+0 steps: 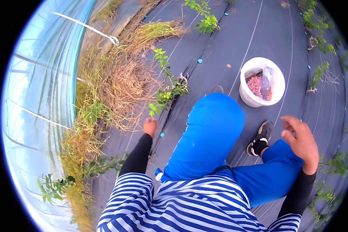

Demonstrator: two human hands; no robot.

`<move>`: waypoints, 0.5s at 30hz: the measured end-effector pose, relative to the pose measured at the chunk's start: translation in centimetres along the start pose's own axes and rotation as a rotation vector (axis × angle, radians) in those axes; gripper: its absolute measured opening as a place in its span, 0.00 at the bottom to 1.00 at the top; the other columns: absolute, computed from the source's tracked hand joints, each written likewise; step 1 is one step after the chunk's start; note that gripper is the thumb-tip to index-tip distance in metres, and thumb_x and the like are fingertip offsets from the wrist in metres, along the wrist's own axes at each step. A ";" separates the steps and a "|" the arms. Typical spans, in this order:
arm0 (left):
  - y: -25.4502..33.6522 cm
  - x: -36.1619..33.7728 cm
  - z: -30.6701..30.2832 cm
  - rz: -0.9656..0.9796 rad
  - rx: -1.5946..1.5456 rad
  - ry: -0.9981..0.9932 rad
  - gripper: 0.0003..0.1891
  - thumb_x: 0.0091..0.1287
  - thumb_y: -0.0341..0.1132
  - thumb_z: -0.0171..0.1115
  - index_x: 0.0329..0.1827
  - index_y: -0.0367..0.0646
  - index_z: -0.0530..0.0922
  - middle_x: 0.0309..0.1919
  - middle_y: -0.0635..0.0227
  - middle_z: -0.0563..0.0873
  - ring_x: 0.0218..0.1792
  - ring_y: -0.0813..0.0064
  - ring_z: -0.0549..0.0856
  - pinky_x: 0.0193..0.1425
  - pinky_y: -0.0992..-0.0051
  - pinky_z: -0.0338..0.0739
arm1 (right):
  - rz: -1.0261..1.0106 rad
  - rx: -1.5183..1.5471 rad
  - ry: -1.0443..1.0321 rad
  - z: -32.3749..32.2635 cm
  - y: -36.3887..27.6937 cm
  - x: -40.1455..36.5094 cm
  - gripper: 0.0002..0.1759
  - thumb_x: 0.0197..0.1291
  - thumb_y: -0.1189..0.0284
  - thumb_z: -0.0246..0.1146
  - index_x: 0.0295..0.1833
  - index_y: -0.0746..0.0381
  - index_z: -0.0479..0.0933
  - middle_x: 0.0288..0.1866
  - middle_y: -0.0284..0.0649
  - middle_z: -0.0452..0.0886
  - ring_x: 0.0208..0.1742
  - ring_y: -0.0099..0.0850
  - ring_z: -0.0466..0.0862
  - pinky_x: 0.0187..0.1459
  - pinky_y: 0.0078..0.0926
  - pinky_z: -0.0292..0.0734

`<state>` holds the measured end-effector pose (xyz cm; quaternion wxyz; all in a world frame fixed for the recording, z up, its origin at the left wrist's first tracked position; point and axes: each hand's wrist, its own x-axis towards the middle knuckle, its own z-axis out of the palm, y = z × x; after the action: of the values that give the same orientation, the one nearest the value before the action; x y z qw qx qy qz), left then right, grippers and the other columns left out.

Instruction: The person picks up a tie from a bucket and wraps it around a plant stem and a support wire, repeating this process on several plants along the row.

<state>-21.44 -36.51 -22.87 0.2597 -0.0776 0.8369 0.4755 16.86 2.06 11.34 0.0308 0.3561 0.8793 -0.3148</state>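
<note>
Blue-striped shirt [199,203] nearest; right hand [301,142] hovers right, fingers loosely curved and parted; left hand [150,127] curls beside the leafy shrub [165,95], its grip hard to tell; farther, white bucket [248,93] holds pink, seemingly shredded bits [255,83].

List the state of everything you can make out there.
White bucket: upright, open, partly filled
Left hand: beside leafy plant, grip hidden
Right hand: raised, fingers loosely bent
Leafy plant: rooted, upright or leaning unclear
Black ground sheet: spread out
Shoe: on foot
</note>
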 end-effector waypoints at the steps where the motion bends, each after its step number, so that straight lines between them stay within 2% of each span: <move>1: -0.3 2.0 -1.1 0.052 -0.006 0.088 0.14 0.63 0.32 0.55 0.49 0.37 0.76 0.31 0.65 0.83 0.31 0.74 0.82 0.33 0.75 0.76 | 0.008 0.018 -0.089 0.3 -0.4 1.0 0.20 0.50 0.75 0.63 0.52 0.66 0.74 0.40 0.49 0.80 0.40 0.40 0.81 0.45 0.34 0.74; 3: 0.2 5.3 -1.9 0.488 0.076 0.241 0.12 0.63 0.32 0.56 0.46 0.35 0.78 0.33 0.63 0.84 0.33 0.74 0.83 0.39 0.76 0.77 | 0.018 0.019 -0.192 1.3 -0.4 3.3 0.19 0.51 0.75 0.62 0.51 0.67 0.74 0.38 0.48 0.81 0.39 0.40 0.81 0.45 0.33 0.75; 5: 6.3 3.9 -1.0 0.513 0.153 0.132 0.13 0.63 0.33 0.58 0.46 0.34 0.78 0.37 0.61 0.85 0.36 0.74 0.83 0.45 0.76 0.76 | -0.060 0.110 -0.337 2.7 0.4 6.2 0.18 0.52 0.76 0.62 0.51 0.65 0.74 0.33 0.43 0.78 0.33 0.30 0.79 0.38 0.27 0.75; 6: 7.9 4.7 -0.1 0.506 0.142 0.124 0.13 0.63 0.33 0.58 0.46 0.34 0.78 0.37 0.61 0.85 0.36 0.74 0.83 0.45 0.76 0.76 | -0.052 0.097 -0.339 3.2 0.1 8.0 0.18 0.52 0.76 0.62 0.51 0.65 0.74 0.33 0.43 0.78 0.33 0.30 0.79 0.38 0.27 0.75; 8: 9.6 6.0 1.4 0.607 0.136 -0.066 0.11 0.63 0.32 0.59 0.46 0.36 0.79 0.39 0.60 0.84 0.38 0.72 0.83 0.47 0.74 0.76 | -0.045 0.102 -0.446 4.6 -0.4 11.9 0.16 0.53 0.74 0.62 0.49 0.65 0.75 0.32 0.42 0.78 0.34 0.29 0.79 0.39 0.27 0.74; 9: 10.7 6.1 1.9 0.596 0.136 -0.080 0.11 0.63 0.32 0.59 0.46 0.36 0.79 0.39 0.60 0.84 0.38 0.72 0.83 0.47 0.74 0.76 | -0.073 0.041 -0.429 5.6 -0.5 14.0 0.15 0.53 0.73 0.62 0.48 0.65 0.76 0.32 0.42 0.78 0.35 0.30 0.79 0.39 0.28 0.74; 11: 13.1 7.0 3.4 0.744 0.387 -0.225 0.11 0.62 0.32 0.60 0.46 0.39 0.79 0.40 0.60 0.84 0.40 0.71 0.82 0.47 0.73 0.76 | -0.143 -0.046 -0.389 7.6 -0.8 18.6 0.14 0.54 0.72 0.61 0.46 0.65 0.77 0.33 0.43 0.80 0.37 0.33 0.80 0.42 0.29 0.74; 12: 13.3 8.3 4.1 0.781 0.413 -0.245 0.11 0.63 0.32 0.60 0.47 0.41 0.79 0.39 0.61 0.83 0.40 0.71 0.82 0.47 0.74 0.76 | -0.183 -0.073 -0.372 9.0 -1.0 21.0 0.14 0.54 0.72 0.61 0.45 0.65 0.77 0.35 0.43 0.81 0.39 0.34 0.81 0.43 0.30 0.74; 13: 13.7 9.9 4.7 0.777 0.411 -0.255 0.11 0.63 0.32 0.60 0.47 0.41 0.79 0.39 0.61 0.83 0.40 0.71 0.82 0.47 0.74 0.76 | -0.201 -0.003 -0.327 10.8 -0.8 23.5 0.13 0.54 0.69 0.61 0.44 0.65 0.78 0.36 0.45 0.81 0.41 0.39 0.81 0.44 0.33 0.74; 14: 14.0 11.3 5.3 0.714 0.372 -0.247 0.10 0.64 0.31 0.59 0.46 0.39 0.79 0.40 0.64 0.82 0.39 0.76 0.81 0.45 0.76 0.76 | -0.214 0.072 -0.288 13.2 -0.3 25.8 0.13 0.54 0.67 0.61 0.42 0.64 0.79 0.38 0.47 0.82 0.42 0.45 0.81 0.45 0.37 0.75; 15: 13.9 12.3 5.9 0.643 0.341 -0.243 0.09 0.65 0.31 0.58 0.45 0.38 0.78 0.40 0.68 0.82 0.37 0.81 0.80 0.44 0.77 0.75 | -0.205 0.120 -0.281 16.2 0.4 28.1 0.13 0.54 0.67 0.61 0.42 0.63 0.79 0.39 0.47 0.82 0.44 0.44 0.81 0.47 0.37 0.75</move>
<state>-35.03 -22.66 -21.12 0.2039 0.2903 0.8486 0.3923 -6.57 10.01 -9.66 0.0999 0.2184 0.8777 -0.4147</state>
